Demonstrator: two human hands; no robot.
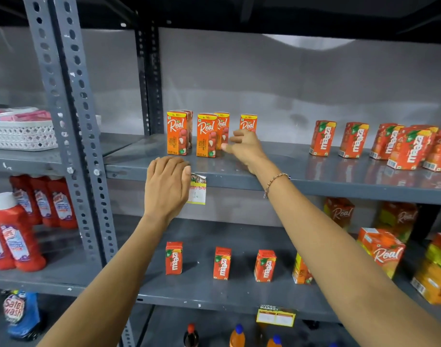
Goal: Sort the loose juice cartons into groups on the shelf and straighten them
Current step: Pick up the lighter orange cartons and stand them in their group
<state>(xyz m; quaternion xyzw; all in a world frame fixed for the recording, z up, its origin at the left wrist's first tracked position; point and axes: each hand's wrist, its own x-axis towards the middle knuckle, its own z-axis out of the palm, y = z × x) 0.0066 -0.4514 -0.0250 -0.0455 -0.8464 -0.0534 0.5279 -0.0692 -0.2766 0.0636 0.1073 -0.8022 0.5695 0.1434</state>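
Right hand [247, 149] beside rightmost Real carton [248, 123]

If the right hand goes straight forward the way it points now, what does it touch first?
Most likely the lone Real carton just behind the right hand; its fingers already overlap its lower part, though depth is unclear.

Upper-shelf orange cartons [206, 135] read "Real"; red cartons [322, 138] there and below read "maaza". Blue pouch [19, 313] reads "Safe wash". Lower shelf tag [275, 315] reads "SUPER MARKET".
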